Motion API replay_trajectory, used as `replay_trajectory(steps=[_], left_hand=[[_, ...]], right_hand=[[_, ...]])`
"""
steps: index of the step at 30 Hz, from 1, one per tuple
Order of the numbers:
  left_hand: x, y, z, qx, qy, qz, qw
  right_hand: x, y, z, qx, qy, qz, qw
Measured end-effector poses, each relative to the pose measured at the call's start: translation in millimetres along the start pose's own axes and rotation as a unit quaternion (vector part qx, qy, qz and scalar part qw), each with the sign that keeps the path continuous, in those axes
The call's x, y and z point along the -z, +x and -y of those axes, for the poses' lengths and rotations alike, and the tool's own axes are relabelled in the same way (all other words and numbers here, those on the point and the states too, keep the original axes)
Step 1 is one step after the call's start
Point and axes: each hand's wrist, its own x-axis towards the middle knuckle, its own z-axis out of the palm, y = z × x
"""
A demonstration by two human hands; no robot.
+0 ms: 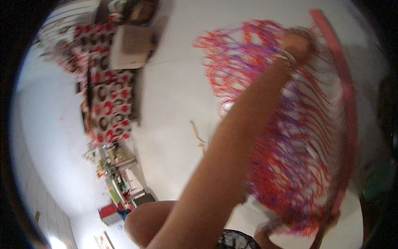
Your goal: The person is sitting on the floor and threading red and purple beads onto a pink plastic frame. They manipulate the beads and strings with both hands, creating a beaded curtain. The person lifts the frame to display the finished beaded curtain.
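A knotted openwork piece of red and purple cords (279,174) is spread over the pale floor, its long strands running to a curved pink strip (349,102) on the right. My left hand (298,43), blurred and with pale bands at the wrist, is at the upper part of the cords near the strip; its fingers cannot be made out. At the lower right, what appears to be my right hand (331,216) is by the strip's lower end, strongly blurred. My left forearm hides part of the cords.
A thin tan twig or cord piece (197,135) lies on the floor left of my forearm. Farther left are a white box-like object (129,46), a red, black and white patterned cloth (112,105) and a cluttered table (124,165). A bare knee (149,219) shows at the bottom.
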Motion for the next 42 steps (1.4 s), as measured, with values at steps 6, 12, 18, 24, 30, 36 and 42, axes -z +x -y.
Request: replay_trajectory(steps=[6, 12, 18, 24, 30, 36, 42], left_hand=[[9.6, -63.8, -20.9, -0.186, -0.005, -0.119, 0.975], [14.1, -109.9, -4.1, -0.055, -0.182, -0.069, 0.979], [49.3, -170.9, -15.2, 0.036, -0.633, -0.046, 0.772], [105.2, -235.4, -17.6, 0.039, -0.472, -0.087, 0.877], [111.0, -269.5, -62.1, 0.014, -0.435, -0.173, 0.884], [98.6, -299.6, -47.2, 0.184, -0.542, -0.187, 0.799], [212.7, -310.0, -26.3, 0.2, -0.551, -0.333, 0.739]], right_hand=[[39.7, 4.5, 55.8, -0.037, -0.035, 0.022, 0.998], [107.0, -102.1, 105.1, 0.036, -0.025, -0.019, 0.999], [200.9, -213.2, 114.8, 0.007, -0.01, -0.017, 1.0], [257.5, -271.8, 117.8, 0.046, 0.073, -0.064, 0.994], [265.5, -310.7, 111.3, -0.053, 0.038, -0.028, 0.997], [249.3, -310.0, 143.3, -0.102, 0.034, 0.054, 0.993], [219.8, -316.2, 126.4, 0.059, -0.011, 0.088, 0.994]])
